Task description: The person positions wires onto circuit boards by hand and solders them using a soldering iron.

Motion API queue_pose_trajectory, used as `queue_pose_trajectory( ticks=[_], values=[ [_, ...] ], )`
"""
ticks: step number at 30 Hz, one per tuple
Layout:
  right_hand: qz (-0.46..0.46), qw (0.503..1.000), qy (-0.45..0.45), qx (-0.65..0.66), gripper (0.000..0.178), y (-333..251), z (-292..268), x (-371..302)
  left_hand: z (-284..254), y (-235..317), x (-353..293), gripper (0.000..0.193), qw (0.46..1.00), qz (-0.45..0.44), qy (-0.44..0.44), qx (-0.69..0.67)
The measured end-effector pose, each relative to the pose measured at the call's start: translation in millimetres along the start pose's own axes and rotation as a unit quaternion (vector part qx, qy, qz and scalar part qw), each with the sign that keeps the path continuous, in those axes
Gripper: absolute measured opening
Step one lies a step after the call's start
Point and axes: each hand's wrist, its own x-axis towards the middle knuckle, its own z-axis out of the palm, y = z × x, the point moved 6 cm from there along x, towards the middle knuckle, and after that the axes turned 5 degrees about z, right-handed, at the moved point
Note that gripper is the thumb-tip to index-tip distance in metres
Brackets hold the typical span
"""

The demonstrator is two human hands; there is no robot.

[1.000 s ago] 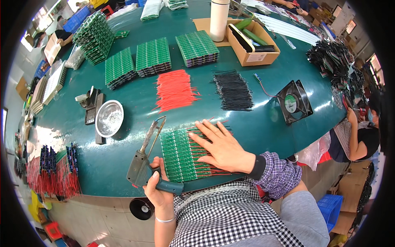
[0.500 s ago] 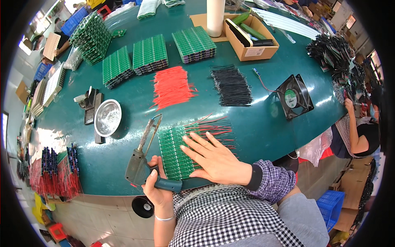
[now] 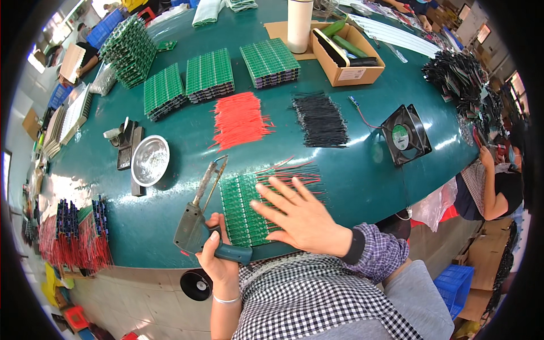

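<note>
My left hand (image 3: 220, 262) is wrapped round the handle of a grey-green soldering gun (image 3: 191, 228), whose metal tip points up and away from me. Just right of it lies a panel of green circuit boards (image 3: 239, 207) near the table's front edge. Red and black wires (image 3: 303, 171) stick out from the panel's right side. Over those wires and the right part of the panel my right hand (image 3: 309, 222) is spread flat, palm down, holding nothing; whether the palm touches is hidden. Beyond the panel lie a bundle of red wires (image 3: 241, 120) and one of black wires (image 3: 320, 120).
A metal bowl (image 3: 150, 161) and a dark stand (image 3: 128, 148) sit to the left. Stacked green panels (image 3: 209, 71) line the back, beside a cardboard box (image 3: 354, 73). A black fan (image 3: 405, 135) stands right. Wired boards (image 3: 76, 235) pile front left. Another person (image 3: 496, 181) works at right.
My right hand's fingers have spread a little and the hand has shifted slightly right. My left hand keeps its hold on the soldering gun. The whole view has shifted slightly.
</note>
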Motion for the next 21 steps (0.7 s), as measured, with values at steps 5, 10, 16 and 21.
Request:
queue_pose_trajectory(
  ticks=[5,10,16,21],
  values=[
    [0.027,0.998,-0.042,-0.042,0.068,29,3,-17,-1,0,-3,0.027,1.000,0.005,0.009,-0.002],
    [0.112,0.980,0.102,0.126,0.071,63,-28,-40,1,3,-2,0.027,1.000,0.005,0.010,-0.002],
    [0.077,0.996,0.029,0.030,0.086,28,-11,-11,-10,-3,0,0.039,1.000,-0.007,0.015,-0.007],
    [0.091,0.995,0.004,0.040,0.077,47,-22,18,-11,-3,-2,0.033,1.000,-0.001,0.012,0.014]
  ],
)
